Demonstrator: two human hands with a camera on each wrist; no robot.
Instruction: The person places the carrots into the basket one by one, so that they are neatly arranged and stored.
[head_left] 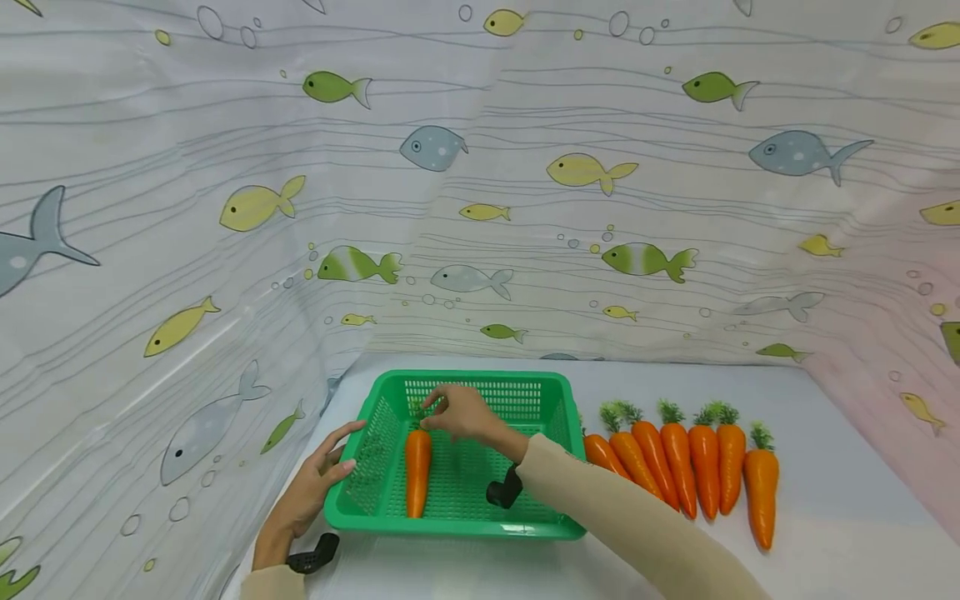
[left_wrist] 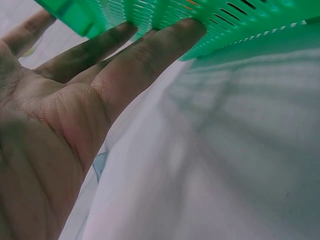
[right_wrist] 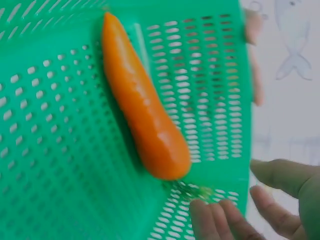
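Observation:
An orange carrot point(head_left: 417, 473) with feathery green leaves lies along the left side inside a green plastic basket point(head_left: 450, 528), its narrow end toward the front. My right hand point(head_left: 467, 414) is over the basket's back left part, close by the leaves. In the right wrist view, thumb and fingers of the right hand point(right_wrist: 287, 177) are spread apart beside the carrot point(right_wrist: 142, 115), nothing between them. My left hand point(head_left: 309, 487) rests at the basket's left wall with fingers extended. The left wrist view shows straight fingers of the left hand point(left_wrist: 60, 110) against the slotted wall.
Several more carrots point(head_left: 677, 467) with green tops lie in a row on the white table point(head_left: 832, 483) right of the basket, partly behind my right sleeve point(head_left: 622, 517). A fish-patterned curtain point(head_left: 525, 250) surrounds the table at the back and sides.

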